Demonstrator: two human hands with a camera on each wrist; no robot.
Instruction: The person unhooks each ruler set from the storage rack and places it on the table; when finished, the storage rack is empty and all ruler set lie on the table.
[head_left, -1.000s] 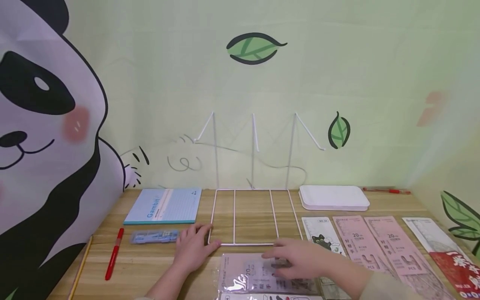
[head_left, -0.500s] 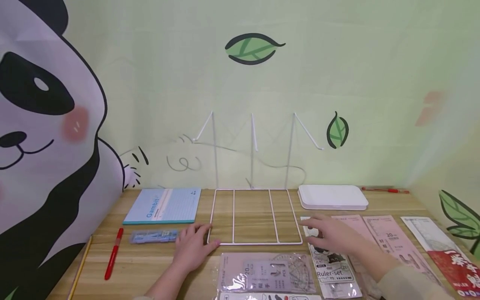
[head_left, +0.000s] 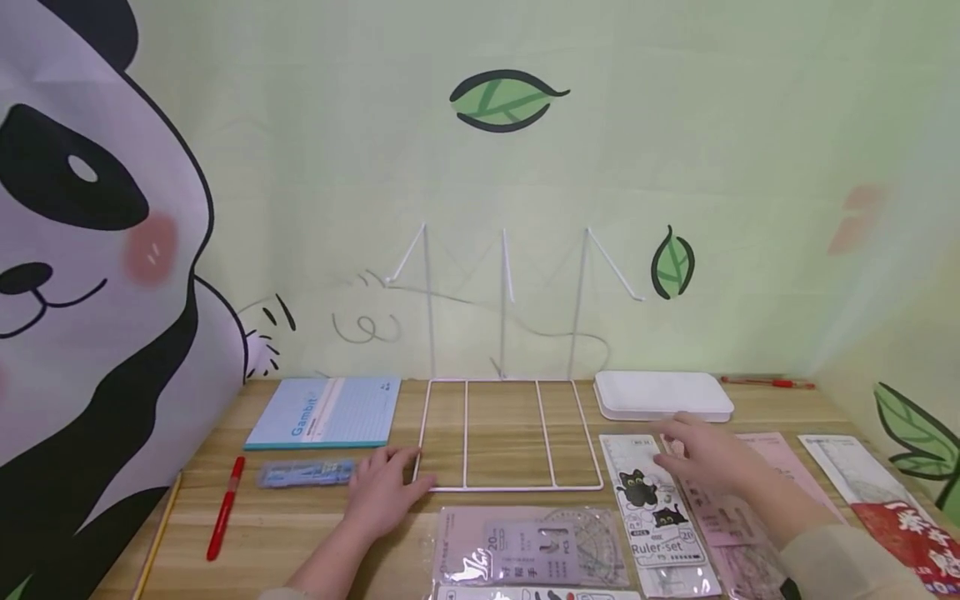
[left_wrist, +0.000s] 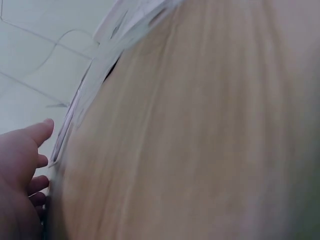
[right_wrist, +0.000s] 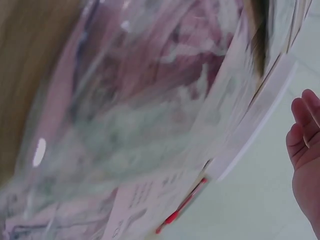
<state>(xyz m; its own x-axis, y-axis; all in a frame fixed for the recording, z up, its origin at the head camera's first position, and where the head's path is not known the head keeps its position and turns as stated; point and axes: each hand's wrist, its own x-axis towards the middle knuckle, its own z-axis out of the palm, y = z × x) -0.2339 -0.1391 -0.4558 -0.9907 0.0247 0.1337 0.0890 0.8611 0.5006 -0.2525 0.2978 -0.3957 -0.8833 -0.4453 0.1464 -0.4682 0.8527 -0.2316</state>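
Observation:
A white wire rack (head_left: 517, 489) stands on the wooden table, its uprights rising against the wall. My left hand (head_left: 382, 492) rests at the rack's front left corner, fingers relaxed; in the left wrist view its thumb and fingertips (left_wrist: 41, 160) appear beside the rack's edge. My right hand (head_left: 708, 457) hovers over the pink ruler-set packet (head_left: 723, 521), holding nothing, its fingers loosely bent and covering the packet's upper part. Just left of it lies a white ruler-set packet (head_left: 651, 504) with black cats. A second pink packet (head_left: 780, 458) is partly hidden by the right forearm.
A white case (head_left: 663, 396) and a red pen (head_left: 772, 382) lie at the back right. A red-and-white packet (head_left: 892, 508) is far right, a pink packet (head_left: 525, 542) in front. On the left are a blue notebook (head_left: 322, 412), a pen pack (head_left: 307, 473), a red marker (head_left: 227, 508) and a pencil (head_left: 157, 533).
My right hand has moved right from the front pink packet, past the cat packet, to the pink packet beside it. The left hand stays at the rack's corner.

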